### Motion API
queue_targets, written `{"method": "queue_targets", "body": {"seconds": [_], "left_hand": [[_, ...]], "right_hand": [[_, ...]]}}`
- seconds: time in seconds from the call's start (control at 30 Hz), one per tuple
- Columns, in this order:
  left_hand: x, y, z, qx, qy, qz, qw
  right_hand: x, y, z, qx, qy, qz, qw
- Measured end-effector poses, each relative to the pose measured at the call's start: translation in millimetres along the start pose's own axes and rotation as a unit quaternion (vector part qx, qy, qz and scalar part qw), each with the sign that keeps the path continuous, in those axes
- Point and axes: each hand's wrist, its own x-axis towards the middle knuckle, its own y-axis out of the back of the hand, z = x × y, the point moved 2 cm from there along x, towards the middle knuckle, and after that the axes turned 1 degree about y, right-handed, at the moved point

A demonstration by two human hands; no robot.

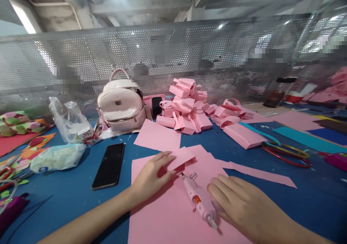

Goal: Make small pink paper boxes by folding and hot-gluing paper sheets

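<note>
My left hand (153, 177) grips a small folded pink paper box (180, 159) between the thumb and fingers, its open side facing right. Closed around the handle of a pink glue gun (199, 197) is my right hand (241, 200); the handle is mostly hidden by the fingers. The gun's nozzle points up and left, just below the paper box, and a clear glue stick pokes out of its back end. Both hands are over large pink paper sheets (154, 218) on the blue table.
Behind lie a pile of folded pink paper bags (187, 106), a pink backpack (121, 105) and a loose pink sheet (158, 134). A black phone (108, 166) and a tissue pack (58, 158) sit left. Scissors (287, 153) and a pink paper strip (262, 173) are right.
</note>
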Motion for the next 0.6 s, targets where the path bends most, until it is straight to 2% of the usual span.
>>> {"method": "queue_targets", "body": {"seconds": [0.3,0.43,0.5,0.6], "left_hand": [[-0.6,0.3,4.0,0.011,0.002,-0.006,1.0],[-0.8,-0.4,1.5,0.014,0.003,-0.006,1.0],[-0.7,-0.6,0.7,0.014,0.003,-0.007,1.0],[-0.7,-0.5,0.9,0.013,0.002,-0.007,1.0]], "right_hand": [[-2.8,2.1,-0.9,-0.006,-0.013,0.015,1.0],[-3.5,10.4,2.9,0.009,-0.036,0.035,0.999],[-4.3,16.2,6.6,0.04,-0.055,0.019,0.998],[-5.7,23.9,13.3,0.102,-0.11,-0.036,0.988]]}}
